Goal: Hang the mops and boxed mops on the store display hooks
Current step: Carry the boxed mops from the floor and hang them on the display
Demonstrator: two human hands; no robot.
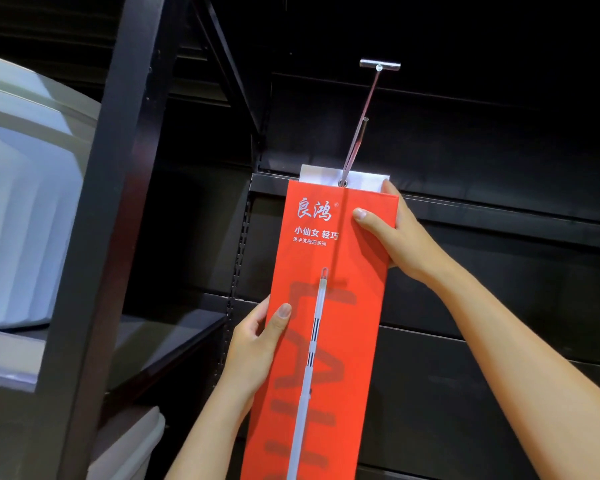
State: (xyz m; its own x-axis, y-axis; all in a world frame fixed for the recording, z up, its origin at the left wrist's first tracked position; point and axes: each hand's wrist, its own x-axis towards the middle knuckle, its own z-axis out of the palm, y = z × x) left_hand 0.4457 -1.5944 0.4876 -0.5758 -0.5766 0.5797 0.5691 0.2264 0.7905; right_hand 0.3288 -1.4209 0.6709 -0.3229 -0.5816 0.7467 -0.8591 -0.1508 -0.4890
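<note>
A tall red mop box [326, 265] with white lettering and a printed mop handle hangs upright in front of the black wall. Its white top flap [364, 180] has a round hole, and the chrome display hook [361, 123] passes through that hole. My right hand [392, 237] grips the box's upper right edge, thumb on the front, fingers behind. My left hand [257, 341] holds the left edge lower down, thumb pressed on the front face. The box's bottom runs out of view.
A black shelving upright [108, 202] stands to the left, with large white plastic containers [21, 188] on its shelves. Black slotted wall panels [499, 271] fill the right side. A slotted metal strip [238, 265] runs down just left of the box.
</note>
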